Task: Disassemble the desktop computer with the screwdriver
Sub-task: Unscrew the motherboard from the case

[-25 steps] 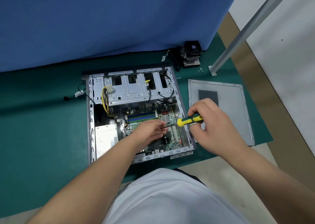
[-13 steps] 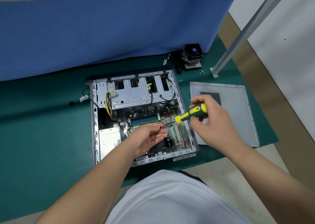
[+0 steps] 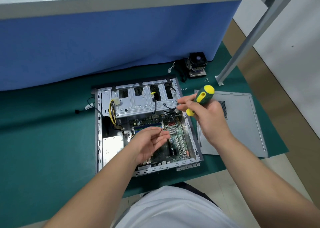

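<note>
The left hand hovers palm-up, fingers loosely spread and holding nothing, over the motherboard of the opened computer case, while just right of its fingertips the right hand grips the screwdriver, tip angled down at the board.

Bare metal case, matt green mat.

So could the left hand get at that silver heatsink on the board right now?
Probably yes. The left hand hovers open, palm up, over the motherboard beside the heatsink, with nothing between them. The screwdriver in the right hand points down just right of it.
</note>
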Available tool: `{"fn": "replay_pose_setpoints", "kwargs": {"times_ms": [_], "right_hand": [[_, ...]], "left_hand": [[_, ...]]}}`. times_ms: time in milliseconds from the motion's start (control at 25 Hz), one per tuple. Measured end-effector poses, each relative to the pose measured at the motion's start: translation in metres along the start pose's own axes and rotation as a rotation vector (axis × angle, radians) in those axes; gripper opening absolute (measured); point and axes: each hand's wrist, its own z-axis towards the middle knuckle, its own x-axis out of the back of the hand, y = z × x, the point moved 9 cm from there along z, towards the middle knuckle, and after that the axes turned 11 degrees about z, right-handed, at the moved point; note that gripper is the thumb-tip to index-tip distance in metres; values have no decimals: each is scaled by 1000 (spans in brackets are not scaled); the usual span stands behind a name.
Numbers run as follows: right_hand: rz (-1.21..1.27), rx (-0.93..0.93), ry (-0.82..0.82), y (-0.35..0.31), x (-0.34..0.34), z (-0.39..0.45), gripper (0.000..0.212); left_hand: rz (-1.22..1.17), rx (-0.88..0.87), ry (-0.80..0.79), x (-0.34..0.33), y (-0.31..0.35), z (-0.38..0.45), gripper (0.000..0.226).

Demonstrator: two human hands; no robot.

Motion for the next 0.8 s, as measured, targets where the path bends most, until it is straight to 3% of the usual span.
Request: {"fn": "replay_pose_setpoints", "kwargs": {"times_ms": [160, 280, 400, 680, 800], "right_hand": [[-354, 7, -51, 1, -10, 18, 12], [-346, -75, -156, 18, -16, 28, 11], [-273, -81, -143, 23, -4, 39, 12], [-323, -68, -80, 35, 28, 67, 9], [-363, -71, -37, 45, 42, 82, 8]], "left_hand": [[-97, -82, -145, -34, 33, -6, 20], [-109, -130, -272, -63, 56, -6, 48], [-75, -153, -313, -80, 70, -2, 50], [87, -89, -238, -91, 82, 29, 46], [317, -207, -72, -80, 101, 43, 43]]}}
